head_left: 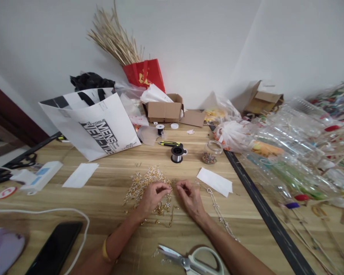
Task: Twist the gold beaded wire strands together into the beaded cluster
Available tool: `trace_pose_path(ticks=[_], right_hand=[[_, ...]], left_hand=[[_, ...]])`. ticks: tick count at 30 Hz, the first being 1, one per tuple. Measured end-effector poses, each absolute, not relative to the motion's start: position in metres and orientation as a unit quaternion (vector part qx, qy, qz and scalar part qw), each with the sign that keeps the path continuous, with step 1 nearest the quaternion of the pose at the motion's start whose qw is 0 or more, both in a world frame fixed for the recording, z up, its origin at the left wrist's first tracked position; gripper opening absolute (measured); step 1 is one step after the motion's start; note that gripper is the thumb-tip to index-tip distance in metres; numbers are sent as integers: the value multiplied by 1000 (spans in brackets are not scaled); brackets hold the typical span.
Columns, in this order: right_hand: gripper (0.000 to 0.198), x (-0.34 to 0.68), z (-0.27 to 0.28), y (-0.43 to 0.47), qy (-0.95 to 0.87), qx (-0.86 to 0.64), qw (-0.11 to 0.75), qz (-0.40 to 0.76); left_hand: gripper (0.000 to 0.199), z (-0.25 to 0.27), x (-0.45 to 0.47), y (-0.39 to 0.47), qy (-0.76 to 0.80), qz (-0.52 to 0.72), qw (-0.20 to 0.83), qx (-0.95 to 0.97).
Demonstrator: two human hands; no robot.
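My left hand [156,195] hovers at the right side of a loose pile of gold and clear beads [137,185], thumb and fingers pinched together. Facing it across a small gap, my right hand [190,198] is also closed in a pinch. Whatever lies between the fingertips is too small to make out. A short gold beaded strand [157,222] trails below the left hand. To the right of my right hand lies a longer pale beaded chain [218,210]. White-handled scissors [193,262] rest between my forearms, with their blades partly spread.
Beyond the hands stand a wire spool [177,156], a yellow-black cutter [169,143] and a glass jar of beads [210,154]. White paper slips [215,181] lie nearby. A phone [55,250] and white cable [46,210] are at left, plastic bottles [289,168] at right.
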State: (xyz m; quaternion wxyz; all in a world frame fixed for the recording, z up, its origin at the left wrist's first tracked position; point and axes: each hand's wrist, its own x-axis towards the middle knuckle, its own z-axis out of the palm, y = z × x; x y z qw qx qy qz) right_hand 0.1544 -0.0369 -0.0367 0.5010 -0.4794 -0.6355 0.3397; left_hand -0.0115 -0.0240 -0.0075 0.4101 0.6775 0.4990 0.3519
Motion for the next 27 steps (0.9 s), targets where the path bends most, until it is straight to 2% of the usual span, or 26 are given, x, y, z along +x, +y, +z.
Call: trace_pose_path(ticks=[3,14,27], right_hand=[[18,154,-36,-38,-657,-466,496,324],[16,151,-32,-46,-717,-431,483,260],[15,151,-33,-47,-738,-412,479,235]], left_hand=[[19,-8,-13,-24,505,373,477,616],[26,-22,-16,-23,510,434,554,494],[24,-20,-14,-27,489,437,579,485]])
